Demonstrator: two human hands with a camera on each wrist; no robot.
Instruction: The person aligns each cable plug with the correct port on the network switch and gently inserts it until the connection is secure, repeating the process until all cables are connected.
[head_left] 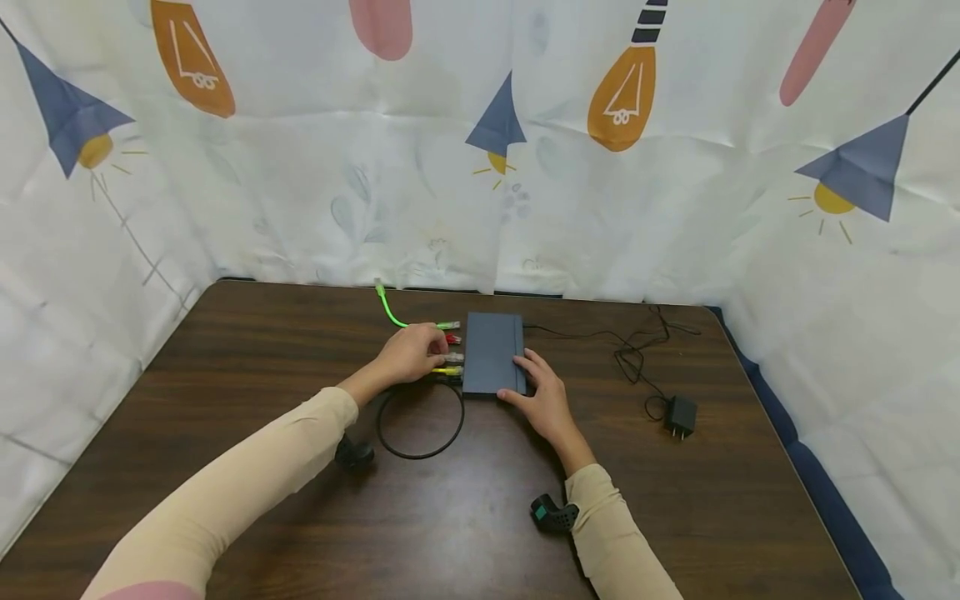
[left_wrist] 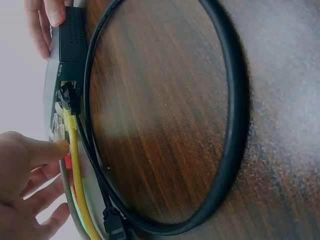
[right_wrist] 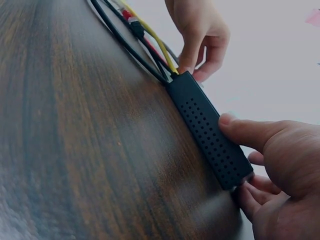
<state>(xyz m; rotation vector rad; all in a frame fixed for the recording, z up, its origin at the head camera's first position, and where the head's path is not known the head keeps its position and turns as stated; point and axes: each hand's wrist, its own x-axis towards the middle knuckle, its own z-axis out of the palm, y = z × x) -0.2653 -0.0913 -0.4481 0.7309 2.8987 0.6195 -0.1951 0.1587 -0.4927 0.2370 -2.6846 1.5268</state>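
Note:
A flat dark network switch [head_left: 492, 353] lies on the table, its row of ports facing left. My right hand [head_left: 546, 398] grips its right end, thumb [right_wrist: 235, 125] on the vented front side and fingers round the far end. My left hand [head_left: 414, 352] pinches a grey network cable [left_wrist: 65, 186] close behind its clear plug [left_wrist: 59, 125], right at the ports. Beside it, a yellow network cable [left_wrist: 75, 155] and a black plug [left_wrist: 69, 95] sit in ports nearer me. Red [head_left: 453, 339] and green [head_left: 448, 326] plugs lie beyond the left hand, short of the switch.
A black cable [head_left: 420, 457] loops on the table in front of the left hand. Behind the switch, a thin power cord [head_left: 630, 354] runs right to a black power adapter [head_left: 681, 414]. The green cable's other end [head_left: 380, 287] reaches the table's back edge, by the patterned curtain [head_left: 435, 200].

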